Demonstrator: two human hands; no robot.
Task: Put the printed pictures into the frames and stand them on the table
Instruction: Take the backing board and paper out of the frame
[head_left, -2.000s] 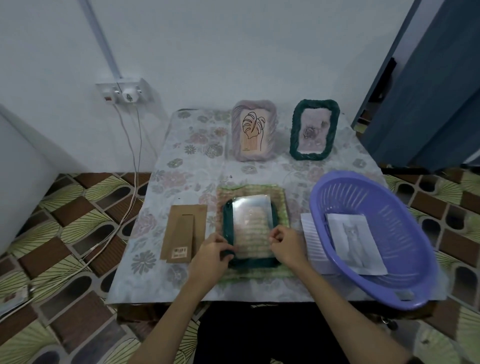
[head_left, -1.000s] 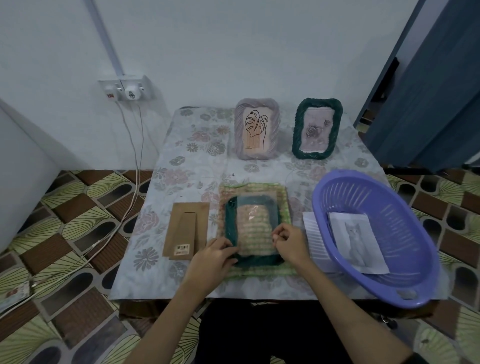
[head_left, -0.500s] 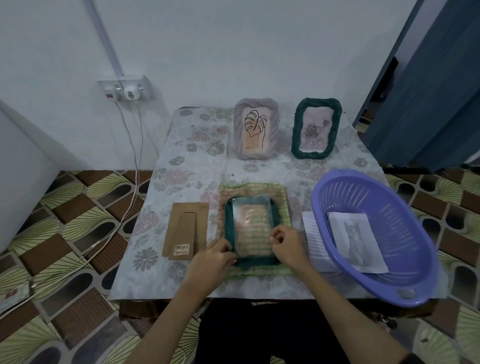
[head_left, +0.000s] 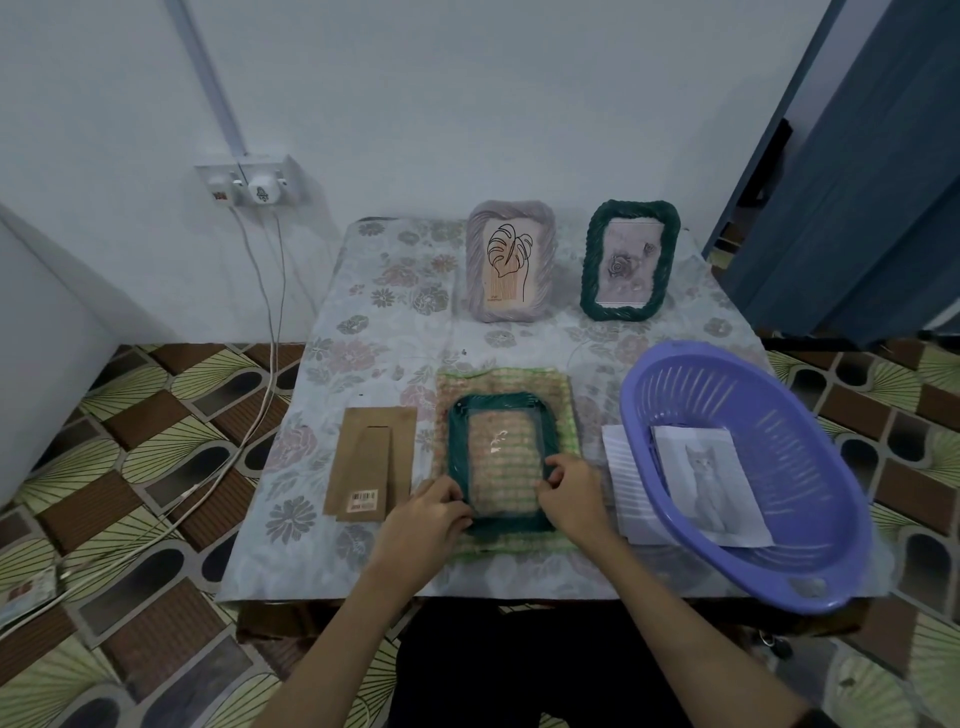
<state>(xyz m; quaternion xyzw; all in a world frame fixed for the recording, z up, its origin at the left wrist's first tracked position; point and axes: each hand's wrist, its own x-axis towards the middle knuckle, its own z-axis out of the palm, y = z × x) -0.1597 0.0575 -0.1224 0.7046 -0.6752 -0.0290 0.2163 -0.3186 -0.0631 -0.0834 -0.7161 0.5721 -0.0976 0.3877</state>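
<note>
A dark green woven frame lies flat on a green woven mat at the table's front middle, with a clear sheet set in its opening. My left hand pinches the frame's lower left edge. My right hand pinches the sheet and frame at the lower right edge. The brown cardboard backing with a stand lies to the left of the frame. A printed cat picture lies in the purple basket on the right.
Two filled frames stand at the table's back: a lilac one with a leaf drawing and a green one with a rose picture. White paper lies under the basket's left edge. Cables hang from a wall socket on the left.
The clear sheet, raised and glaring two seconds ago, now lies flat inside the frame's opening. Both hands stayed at the frame's lower corners, shifting only slightly.
</note>
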